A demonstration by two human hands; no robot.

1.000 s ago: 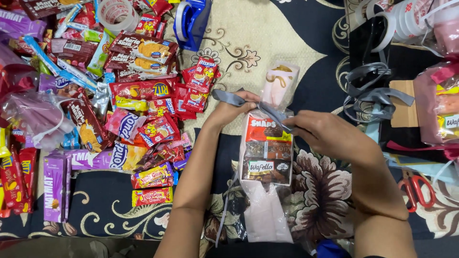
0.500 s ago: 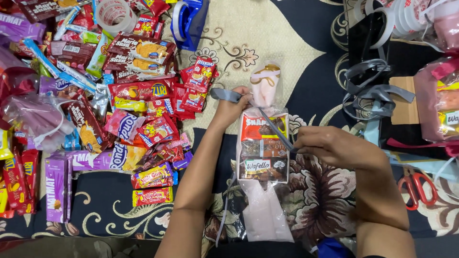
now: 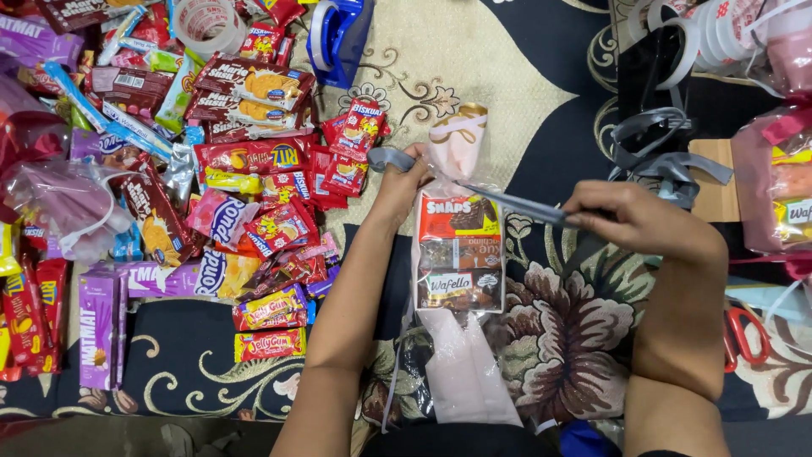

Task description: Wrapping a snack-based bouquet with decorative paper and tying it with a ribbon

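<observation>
A clear plastic bag (image 3: 461,254) filled with stacked snack packs lies lengthwise in front of me on a patterned cloth. A grey ribbon (image 3: 507,201) runs across the bag's gathered neck. My left hand (image 3: 404,182) grips one end of the ribbon at the bag's left side. My right hand (image 3: 634,218) grips the other end and holds it stretched out to the right. The bag's twisted top (image 3: 458,140) sticks out beyond the ribbon.
A large heap of coloured snack packets (image 3: 220,169) covers the left. A blue tape dispenser (image 3: 337,38) and a tape roll (image 3: 201,24) lie at the top. Loose grey ribbon (image 3: 668,152), filled bags (image 3: 782,182) and red-handled scissors (image 3: 744,334) sit at the right.
My right hand has drawn its ribbon end out to the right, away from the bag's neck, so the ribbon is now taut. My left hand has stayed at the neck.
</observation>
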